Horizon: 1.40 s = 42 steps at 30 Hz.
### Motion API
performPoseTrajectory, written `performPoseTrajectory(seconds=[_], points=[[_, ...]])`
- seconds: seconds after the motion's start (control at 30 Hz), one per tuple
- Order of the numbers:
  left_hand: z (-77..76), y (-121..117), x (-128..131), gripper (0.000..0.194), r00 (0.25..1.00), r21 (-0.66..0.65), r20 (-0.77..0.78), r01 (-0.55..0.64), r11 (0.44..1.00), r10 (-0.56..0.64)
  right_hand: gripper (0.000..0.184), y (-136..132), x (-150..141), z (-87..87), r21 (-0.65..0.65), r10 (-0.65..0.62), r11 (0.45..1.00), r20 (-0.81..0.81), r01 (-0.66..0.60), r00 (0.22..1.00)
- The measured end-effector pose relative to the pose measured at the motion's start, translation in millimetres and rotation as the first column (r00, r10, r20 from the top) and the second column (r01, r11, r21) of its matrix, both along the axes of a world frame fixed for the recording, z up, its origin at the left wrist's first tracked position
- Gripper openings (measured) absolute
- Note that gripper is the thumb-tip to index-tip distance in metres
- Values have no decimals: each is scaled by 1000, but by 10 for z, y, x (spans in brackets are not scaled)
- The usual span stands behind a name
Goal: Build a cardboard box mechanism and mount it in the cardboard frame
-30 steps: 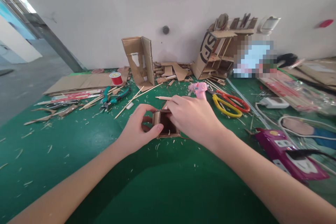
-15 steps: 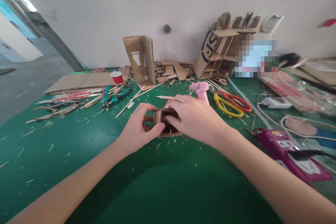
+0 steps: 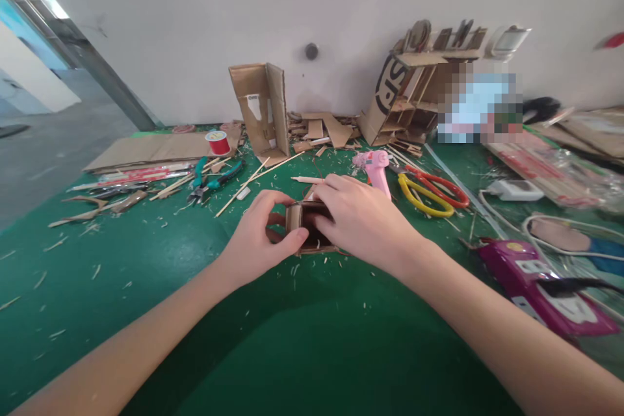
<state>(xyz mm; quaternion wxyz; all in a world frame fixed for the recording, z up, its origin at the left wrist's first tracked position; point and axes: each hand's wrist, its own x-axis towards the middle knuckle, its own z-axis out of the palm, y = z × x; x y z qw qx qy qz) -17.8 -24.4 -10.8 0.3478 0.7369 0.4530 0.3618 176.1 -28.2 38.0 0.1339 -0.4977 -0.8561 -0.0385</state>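
A small open cardboard box point(image 3: 318, 246) rests on the green table, its dark inside facing up toward me. My left hand point(image 3: 263, 231) closes around its left wall, thumb at the near edge and fingers behind. My right hand point(image 3: 353, 214) grips the right side, with the thumb reaching into the opening and the fingers over the far edge. The fingers partly hide the box's far and right walls. Just beyond my right hand lies a pale pen-like stick point(image 3: 307, 180). A pink glue gun point(image 3: 377, 169) stands behind that hand.
Scissors point(image 3: 429, 198) and a purple power device point(image 3: 541, 286) lie to the right. Pliers point(image 3: 209, 182), a red thread spool point(image 3: 217, 143) and thin wooden sticks point(image 3: 244, 185) lie left. A tall cardboard piece point(image 3: 258, 110) and a cardboard shelf point(image 3: 394, 104) stand along the wall.
Both hands keep the same hold on the cardboard box. The whole view has shifted very slightly; nothing else visibly moves.
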Motion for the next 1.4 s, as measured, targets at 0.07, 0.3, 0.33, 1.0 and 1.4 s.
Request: performPoseTrajectory(seconds=[0.07,0.3,0.33,1.0,1.4], points=[[-3,-3,0,38,1000,4,-1,1,1000,-1,18,0,1,-7,21,1,1000,23,-1,1000],[-20,12,-4,39,1000,16,8,5,1000,-5,16,1,-3,-31,20,13,1000,15,-13,1000],[-22,13,-6,39,1000,15,11,7,1000,-7,17,2,-7,-28,15,13,1000,14,-13,1000],[-13,5,-3,38,1000,-12,25,17,1000,-17,19,-18,-8,45,-2,1,1000,99,0,995],[-28,12,-12,38,1000,6,17,14,1000,-14,17,-22,-6,30,-14,18,1000,91,-17,996]])
